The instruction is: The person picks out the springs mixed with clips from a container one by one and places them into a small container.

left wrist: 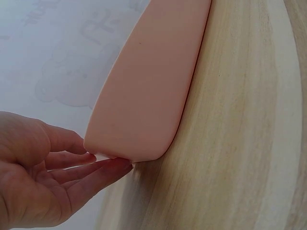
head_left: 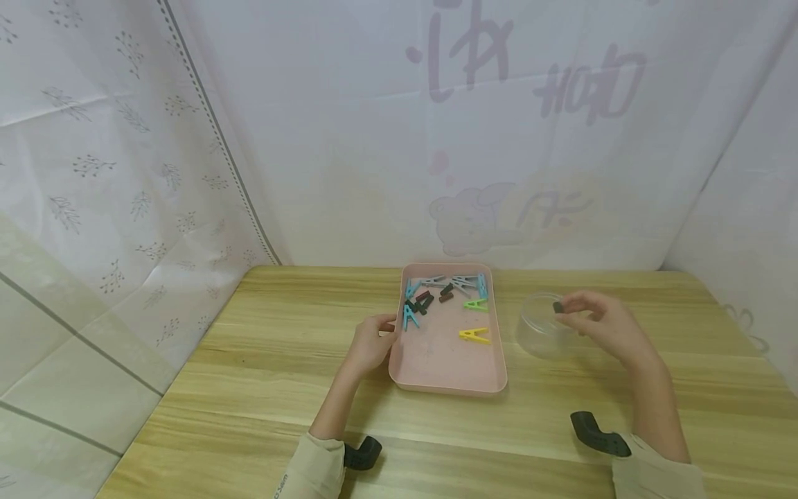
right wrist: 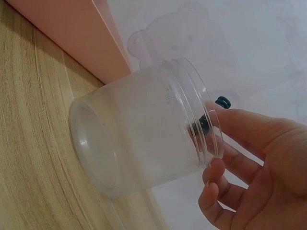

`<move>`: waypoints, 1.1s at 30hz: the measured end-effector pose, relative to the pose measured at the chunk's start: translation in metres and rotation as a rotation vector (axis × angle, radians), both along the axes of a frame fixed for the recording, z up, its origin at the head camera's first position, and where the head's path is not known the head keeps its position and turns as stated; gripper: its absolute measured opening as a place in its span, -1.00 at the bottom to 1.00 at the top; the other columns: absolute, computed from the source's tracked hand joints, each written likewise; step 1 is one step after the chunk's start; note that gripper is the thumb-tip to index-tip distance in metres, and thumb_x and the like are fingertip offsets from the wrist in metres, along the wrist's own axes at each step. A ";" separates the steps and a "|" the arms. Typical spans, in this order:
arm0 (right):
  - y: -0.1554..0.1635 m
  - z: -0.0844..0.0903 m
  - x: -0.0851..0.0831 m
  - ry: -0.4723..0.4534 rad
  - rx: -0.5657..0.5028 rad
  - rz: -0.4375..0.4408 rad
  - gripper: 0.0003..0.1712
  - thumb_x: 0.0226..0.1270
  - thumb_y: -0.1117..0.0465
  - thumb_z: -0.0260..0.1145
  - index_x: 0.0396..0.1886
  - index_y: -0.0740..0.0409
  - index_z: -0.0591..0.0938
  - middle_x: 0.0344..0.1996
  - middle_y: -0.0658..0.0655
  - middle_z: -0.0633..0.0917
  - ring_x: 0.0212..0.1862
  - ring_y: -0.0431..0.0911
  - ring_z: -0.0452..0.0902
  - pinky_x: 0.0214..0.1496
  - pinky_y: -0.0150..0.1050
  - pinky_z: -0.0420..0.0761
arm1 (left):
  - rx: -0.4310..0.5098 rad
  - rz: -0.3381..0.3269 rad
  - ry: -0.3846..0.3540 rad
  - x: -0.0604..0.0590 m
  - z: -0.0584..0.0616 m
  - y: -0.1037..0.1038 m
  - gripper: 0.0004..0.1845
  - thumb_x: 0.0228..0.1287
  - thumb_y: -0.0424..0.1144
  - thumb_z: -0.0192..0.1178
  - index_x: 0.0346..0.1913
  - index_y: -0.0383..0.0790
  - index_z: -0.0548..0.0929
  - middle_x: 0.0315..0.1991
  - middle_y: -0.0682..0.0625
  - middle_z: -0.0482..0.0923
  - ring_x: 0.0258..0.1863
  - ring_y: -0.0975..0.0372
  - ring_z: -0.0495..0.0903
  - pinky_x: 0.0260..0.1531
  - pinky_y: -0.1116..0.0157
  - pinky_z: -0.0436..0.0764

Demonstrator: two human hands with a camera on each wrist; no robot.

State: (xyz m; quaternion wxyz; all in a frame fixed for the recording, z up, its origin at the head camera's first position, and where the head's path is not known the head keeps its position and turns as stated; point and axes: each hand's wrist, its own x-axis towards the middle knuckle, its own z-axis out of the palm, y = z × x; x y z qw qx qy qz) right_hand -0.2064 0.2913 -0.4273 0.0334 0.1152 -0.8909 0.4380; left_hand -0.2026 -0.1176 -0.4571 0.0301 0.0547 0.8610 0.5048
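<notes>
Got two bare hands over a yellowish wood-grain table (head_left: 268,374), beige sleeves (head_left: 313,461) and one black curved bracket (head_left: 369,454) at each wrist. Can spot printing on the left sleeve, too small to read. Seeing the left hand (head_left: 372,343) with fingers bent at the side of one shallow pink rectangular tray (head_left: 449,371), holding it, and the right hand (head_left: 601,326) pinching one small dark green cylinder (head_left: 557,307) over the mouth of one clear round plastic jar (head_left: 530,333), just right of the tray. Counting the tray's contents, near to far: one yellow plastic clothespin (head_left: 475,337), one light-blue clothespin (head_left: 409,317), one lime-green clothespin (head_left: 476,305), about six dark cylinders (head_left: 427,303) (bunched, can't swear to it), two more blue, roughly three grey clothespins (head_left: 433,281). Way back, a pale sheet (head_left: 349,173) with one bear drawing (head_left: 467,222) and faint big lettering (head_left: 434,62), can't read it.
</notes>
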 end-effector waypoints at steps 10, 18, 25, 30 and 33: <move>0.002 -0.002 0.000 0.020 -0.016 0.011 -0.60 0.52 0.23 0.38 0.23 0.35 0.62 -0.09 -0.29 0.71 -0.22 -0.35 0.62 -0.24 -0.32 0.69 | 0.018 0.005 -0.011 0.000 0.000 0.001 -0.59 0.46 -0.48 0.17 0.30 -0.55 0.59 0.03 -0.46 0.69 -0.14 -0.12 0.79 -0.23 0.13 0.82; 0.002 0.001 0.001 0.016 -0.015 0.002 -0.58 0.54 0.17 0.37 0.24 0.32 0.63 -0.06 -0.11 0.74 -0.19 -0.35 0.63 -0.22 -0.32 0.69 | 0.014 0.009 -0.019 0.000 -0.001 0.000 -0.58 0.47 -0.47 0.16 0.32 -0.57 0.57 0.06 -0.46 0.67 -0.11 -0.12 0.78 -0.21 0.13 0.82; 0.002 0.003 0.003 0.025 -0.011 -0.008 -0.57 0.54 0.13 0.37 0.23 0.30 0.63 -0.09 -0.27 0.70 -0.20 -0.35 0.63 -0.22 -0.32 0.69 | 0.024 0.005 -0.014 0.000 -0.001 0.000 -0.59 0.46 -0.48 0.16 0.31 -0.57 0.58 0.05 -0.46 0.67 -0.13 -0.13 0.79 -0.23 0.13 0.82; 0.000 0.005 0.003 0.050 -0.010 -0.014 -0.57 0.53 0.14 0.37 0.22 0.33 0.63 -0.08 -0.19 0.71 -0.19 -0.38 0.63 -0.24 -0.32 0.70 | 0.017 0.003 -0.016 0.000 0.000 0.000 -0.59 0.47 -0.48 0.16 0.31 -0.56 0.58 0.05 -0.46 0.68 -0.12 -0.12 0.79 -0.22 0.14 0.82; -0.001 0.007 0.004 0.055 -0.008 -0.025 -0.56 0.53 0.14 0.37 0.23 0.33 0.63 -0.11 -0.22 0.71 -0.22 -0.38 0.63 -0.27 -0.33 0.68 | 0.016 0.003 -0.020 0.001 0.000 0.000 -0.59 0.48 -0.47 0.15 0.31 -0.55 0.58 0.05 -0.45 0.68 -0.12 -0.12 0.79 -0.22 0.15 0.82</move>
